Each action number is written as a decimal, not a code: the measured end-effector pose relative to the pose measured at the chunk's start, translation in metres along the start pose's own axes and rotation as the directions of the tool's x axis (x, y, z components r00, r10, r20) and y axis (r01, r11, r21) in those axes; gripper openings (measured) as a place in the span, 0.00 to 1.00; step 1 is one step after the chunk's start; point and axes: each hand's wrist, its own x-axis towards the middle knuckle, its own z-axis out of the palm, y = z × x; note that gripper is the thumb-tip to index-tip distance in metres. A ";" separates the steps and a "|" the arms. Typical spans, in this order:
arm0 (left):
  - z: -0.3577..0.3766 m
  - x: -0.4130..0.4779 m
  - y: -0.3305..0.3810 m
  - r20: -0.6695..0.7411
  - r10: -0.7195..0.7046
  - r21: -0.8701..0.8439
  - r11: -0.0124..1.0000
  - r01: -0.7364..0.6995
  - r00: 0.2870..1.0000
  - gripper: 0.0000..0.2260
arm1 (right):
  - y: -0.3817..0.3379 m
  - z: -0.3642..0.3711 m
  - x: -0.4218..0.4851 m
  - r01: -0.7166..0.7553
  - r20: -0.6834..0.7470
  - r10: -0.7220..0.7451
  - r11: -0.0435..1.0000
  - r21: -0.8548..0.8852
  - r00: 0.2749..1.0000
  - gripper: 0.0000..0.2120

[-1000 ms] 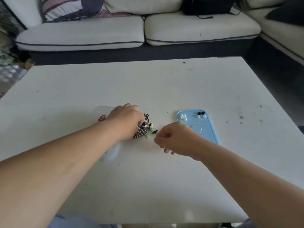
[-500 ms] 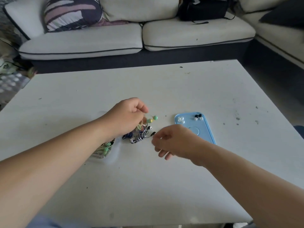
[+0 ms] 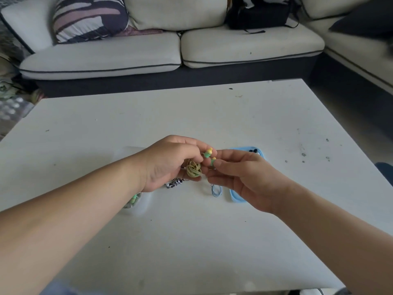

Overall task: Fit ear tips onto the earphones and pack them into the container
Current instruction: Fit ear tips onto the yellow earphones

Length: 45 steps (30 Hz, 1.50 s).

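Green-and-yellow earphones [image 3: 209,153] are held up above the table [image 3: 191,241], between the two hands, their pale cable [image 3: 193,168] coiled into a loose bundle under the buds; the step in hand looks like freeing one bud so a tip can go on. To do it well, I judge, the coil should stay trapped in the palm so it cannot unravel; the bud wants turning until its nozzle faces outward; only then is it worth reaching for the ear tips [image 3: 253,150], which lie on the blue lid [image 3: 236,198] just behind the right hand; a tip is small and may roll, so it is best pinched by its rim.

Left hand [image 3: 170,160] is curled round the coil, palm turned inward, fingertips holding the upper bud; right hand [image 3: 240,177] reaches in from the side, thumb and forefinger closing on the lower bud, the other fingers relaxed. Clear container [image 3: 139,206] sits under the left wrist with another set inside; a black-and-white cable [image 3: 175,183] and a blue cable [image 3: 216,190] lie on the table below the hands.
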 end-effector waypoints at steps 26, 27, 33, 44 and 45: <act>0.020 0.014 -0.001 -0.210 0.101 0.033 0.995 -0.096 0.972 0.06 | -0.006 -0.009 0.000 0.015 -0.135 -0.002 0.995 0.095 0.991 0.12; 0.019 0.014 -0.001 -0.208 0.107 0.049 0.994 -0.099 0.972 0.05 | -0.006 -0.009 0.000 0.021 -0.134 -0.008 0.995 0.094 0.991 0.14; 0.016 0.014 -0.006 -0.226 0.144 0.126 0.985 -0.117 0.964 0.09 | -0.003 -0.011 0.002 0.049 -0.131 -0.035 0.994 0.102 0.991 0.11; 0.031 0.017 -0.006 -0.227 0.253 0.255 0.947 -0.193 0.940 0.03 | -0.003 -0.016 0.002 0.056 -0.144 -0.060 0.998 -0.034 0.988 0.10; 0.033 0.018 -0.005 -0.232 0.262 0.270 0.943 -0.197 0.937 0.03 | -0.004 -0.016 0.001 0.055 -0.159 -0.059 0.998 -0.029 0.985 0.11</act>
